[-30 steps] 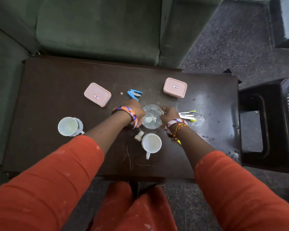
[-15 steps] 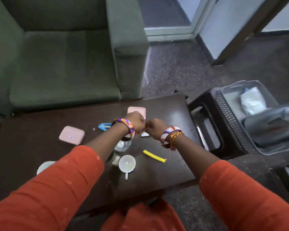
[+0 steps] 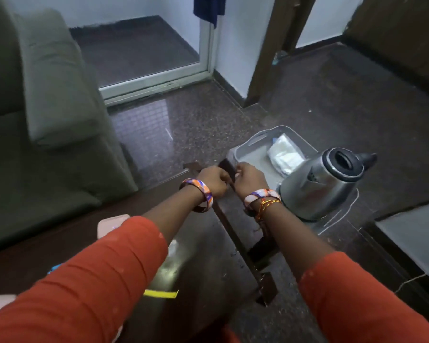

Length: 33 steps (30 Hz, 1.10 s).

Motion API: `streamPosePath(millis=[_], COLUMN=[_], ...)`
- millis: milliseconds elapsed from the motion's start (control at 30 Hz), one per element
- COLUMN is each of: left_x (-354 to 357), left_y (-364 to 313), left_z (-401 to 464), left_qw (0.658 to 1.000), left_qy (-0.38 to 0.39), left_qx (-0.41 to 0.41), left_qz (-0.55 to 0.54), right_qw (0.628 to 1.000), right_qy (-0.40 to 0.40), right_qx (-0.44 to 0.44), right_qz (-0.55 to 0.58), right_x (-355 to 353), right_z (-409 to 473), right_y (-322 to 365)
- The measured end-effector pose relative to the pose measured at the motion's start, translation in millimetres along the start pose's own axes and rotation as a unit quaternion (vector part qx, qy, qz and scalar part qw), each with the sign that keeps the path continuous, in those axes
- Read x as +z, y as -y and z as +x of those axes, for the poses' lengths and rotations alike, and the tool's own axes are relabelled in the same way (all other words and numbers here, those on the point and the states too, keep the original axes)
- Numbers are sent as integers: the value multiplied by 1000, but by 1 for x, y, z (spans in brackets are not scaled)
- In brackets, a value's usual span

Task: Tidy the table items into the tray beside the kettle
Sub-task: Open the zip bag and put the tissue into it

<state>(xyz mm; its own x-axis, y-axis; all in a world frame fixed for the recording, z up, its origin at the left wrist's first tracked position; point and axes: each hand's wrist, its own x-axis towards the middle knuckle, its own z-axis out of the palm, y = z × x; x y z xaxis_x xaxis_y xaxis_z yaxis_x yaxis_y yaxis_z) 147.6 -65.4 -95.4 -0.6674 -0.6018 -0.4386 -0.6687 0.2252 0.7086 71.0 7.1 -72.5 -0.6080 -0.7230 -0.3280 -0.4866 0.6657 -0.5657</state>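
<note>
Blurred throughout, so small detail lost. Two hands in view, both curled into loose fists and held close together above the far end of the dark table [image 3: 203,256], at the near edge of the grey tray [image 3: 252,154]. Left hand [image 3: 214,180]: fingers closed, contents impossible to tell. Right hand [image 3: 249,179]: fingers closed too, a pale sliver just showing at the fingertips, too small to name; whether anything is gripped cannot be told. Backs of both hands toward the camera, palms hidden.

One tray, partly covered by the right hand and by the one steel kettle [image 3: 322,186] standing just beside it on the right; far rim and handle visible. One white packet [image 3: 284,155] lying inside the tray.

On the table, mostly hidden under the left sleeve [image 3: 89,288]: one pink box [image 3: 109,225], only a corner showing; one yellow strip [image 3: 161,294], one end covered; a speck of blue [image 3: 52,271], not identifiable. A pale shape cut off at the lower left edge, unidentifiable. Two patterned bangles, one per wrist; thread bands on the right wrist only.

One green sofa [image 3: 47,120] behind the table, cut off at the left.
</note>
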Motion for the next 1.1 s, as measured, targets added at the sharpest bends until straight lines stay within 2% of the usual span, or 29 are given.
streamPosePath(millis=[167, 267, 400, 567, 767, 867, 1000, 1100], left_x=[35, 55, 74, 99, 107, 97, 79, 62], left_y=[-36, -47, -53, -61, -70, -69, -68, -58], left_z=[90, 139, 205, 264, 290, 285, 271, 258], left_qw=[998, 999, 996, 990, 986, 986, 948, 951], left_qy=[-18, -19, -6, 28, 49, 9, -42, -48], left_qx=[-8, -5, 1, -21, -5, -1, -24, 10], left_qz=[-59, -49, -85, -136, -161, -166, -315, -304], right_qw=[991, 981, 963, 951, 931, 926, 921, 897], right_qy=[-37, -60, -119, -138, -123, -120, -165, -170], right_qx=[81, 122, 124, 132, 172, 160, 101, 101], right_qz=[103, 137, 206, 243, 297, 319, 338, 396], right_x=[-14, -4, 14, 35, 37, 36, 32, 35], right_z=[68, 98, 128, 152, 172, 174, 171, 168], right_y=[-57, -91, -112, -130, -134, -130, -121, -111])
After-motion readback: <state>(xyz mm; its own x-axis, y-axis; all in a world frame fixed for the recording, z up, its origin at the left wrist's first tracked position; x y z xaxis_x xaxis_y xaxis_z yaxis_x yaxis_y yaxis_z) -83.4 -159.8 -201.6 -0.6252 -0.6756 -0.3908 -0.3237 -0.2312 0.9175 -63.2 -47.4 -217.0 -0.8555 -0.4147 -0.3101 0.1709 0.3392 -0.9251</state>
